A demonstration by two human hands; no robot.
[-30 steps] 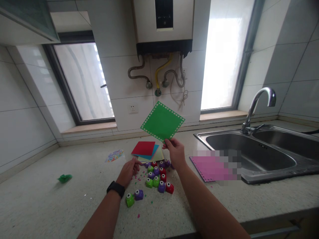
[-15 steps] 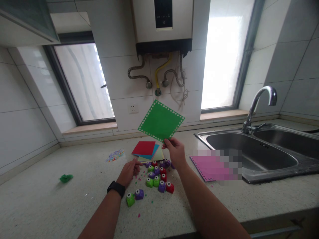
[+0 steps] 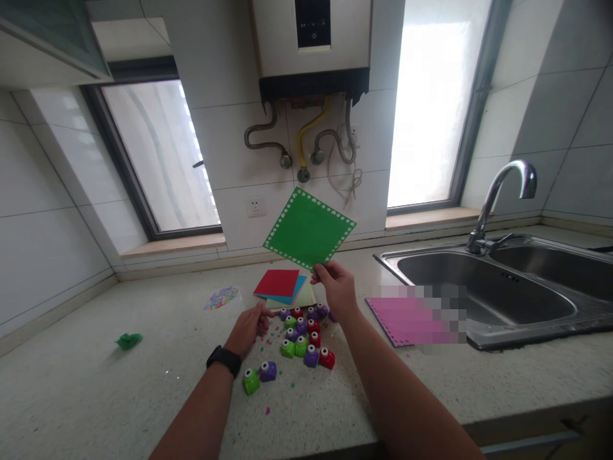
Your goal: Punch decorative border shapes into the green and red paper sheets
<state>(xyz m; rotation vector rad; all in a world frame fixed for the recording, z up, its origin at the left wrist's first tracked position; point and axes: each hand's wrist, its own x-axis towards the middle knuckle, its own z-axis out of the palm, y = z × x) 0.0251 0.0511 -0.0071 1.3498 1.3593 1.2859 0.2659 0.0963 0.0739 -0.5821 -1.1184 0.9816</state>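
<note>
My right hand [image 3: 336, 285] pinches the lower corner of a green sheet of paper [image 3: 309, 230] between thumb and fingers. The sheet is held up at a slant like a diamond, and small punched shapes run along all its edges. Against the counter rests my left hand [image 3: 249, 329], its index finger stretched out, the others loosely bent and nothing seen in them. Close by stand several small craft punches in purple, green and red, among them a green punch [image 3: 251, 381] and a purple punch [image 3: 268, 370] nearer me. Behind them lies a red sheet [image 3: 276, 283] on other coloured paper.
A pink punched sheet [image 3: 397, 319], partly blurred out, lies beside the steel sink [image 3: 479, 294] on the right. Tiny paper cutouts are scattered among the punches. Farther left are a crumpled green scrap [image 3: 128, 341] and a colourful patterned piece [image 3: 223, 298].
The view has shifted very slightly. My right hand still holds up the green paper, and my left hand has stayed in place.
</note>
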